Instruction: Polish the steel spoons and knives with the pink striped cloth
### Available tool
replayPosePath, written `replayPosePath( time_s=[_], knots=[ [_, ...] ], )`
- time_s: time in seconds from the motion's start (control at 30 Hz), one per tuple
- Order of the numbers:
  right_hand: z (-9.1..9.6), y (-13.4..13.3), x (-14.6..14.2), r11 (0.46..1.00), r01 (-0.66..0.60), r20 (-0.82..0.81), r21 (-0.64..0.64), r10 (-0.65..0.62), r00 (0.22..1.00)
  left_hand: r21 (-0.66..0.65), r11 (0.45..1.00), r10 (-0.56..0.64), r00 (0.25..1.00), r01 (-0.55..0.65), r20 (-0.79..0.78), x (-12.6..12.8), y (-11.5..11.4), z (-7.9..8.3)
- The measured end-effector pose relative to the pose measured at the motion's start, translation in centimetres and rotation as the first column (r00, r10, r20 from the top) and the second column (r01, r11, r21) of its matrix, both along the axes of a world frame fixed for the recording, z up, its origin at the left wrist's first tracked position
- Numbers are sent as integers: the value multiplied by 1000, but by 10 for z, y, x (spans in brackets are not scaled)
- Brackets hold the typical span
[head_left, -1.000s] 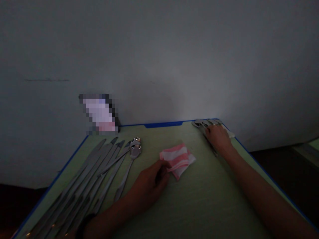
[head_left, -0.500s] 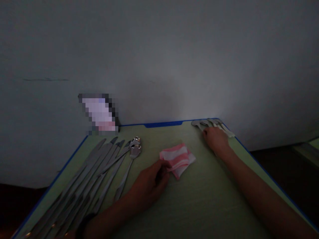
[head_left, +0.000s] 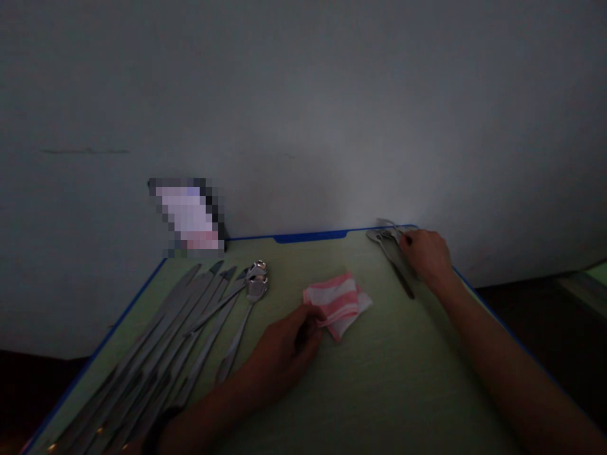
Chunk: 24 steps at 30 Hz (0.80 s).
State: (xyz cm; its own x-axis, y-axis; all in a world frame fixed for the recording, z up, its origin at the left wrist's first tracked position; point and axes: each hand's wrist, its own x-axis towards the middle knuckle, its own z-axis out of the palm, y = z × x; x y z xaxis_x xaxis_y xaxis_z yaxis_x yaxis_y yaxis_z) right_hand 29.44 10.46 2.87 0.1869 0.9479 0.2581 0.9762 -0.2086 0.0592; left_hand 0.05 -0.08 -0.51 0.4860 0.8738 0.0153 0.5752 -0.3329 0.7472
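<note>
My left hand [head_left: 289,347] is closed, its fingers pinching the near left corner of a folded pink-and-white striped cloth [head_left: 339,297] on the table. At the far right, my right hand [head_left: 427,253] is closed around a fork [head_left: 389,222], whose tined end sticks out to the left past the fingers; its handle is hidden in the hand. Just left of and below that hand lies a spoon [head_left: 397,266] with its bowl toward the wall. Beside it, other cutlery is partly covered by the hand.
Several table knives [head_left: 156,341] lie in a row on the left, with spoons [head_left: 257,287] at their right side. A blurred-out phone-like device [head_left: 190,215] leans against the grey wall [head_left: 303,126]. The green tabletop [head_left: 370,392] has a blue edge.
My right hand has moved right and slightly up, with a fork now lifted in it, uncovering a spoon's handle. My left hand and the cloth stay in place.
</note>
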Motion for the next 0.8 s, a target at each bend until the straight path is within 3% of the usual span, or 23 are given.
replayPosePath(
  time_s=[0.3, 0.8],
  knots=[
    [-11, 6, 10, 986, 86, -15, -144, -89, 996, -6, 1000, 6, 1000, -6, -5, 0, 1, 2],
    [-2, 0, 17, 970, 60, -30, -236, -69, 997, 2, 1000, -12, 1000, 12, -16, 1, 0, 6]
  ],
)
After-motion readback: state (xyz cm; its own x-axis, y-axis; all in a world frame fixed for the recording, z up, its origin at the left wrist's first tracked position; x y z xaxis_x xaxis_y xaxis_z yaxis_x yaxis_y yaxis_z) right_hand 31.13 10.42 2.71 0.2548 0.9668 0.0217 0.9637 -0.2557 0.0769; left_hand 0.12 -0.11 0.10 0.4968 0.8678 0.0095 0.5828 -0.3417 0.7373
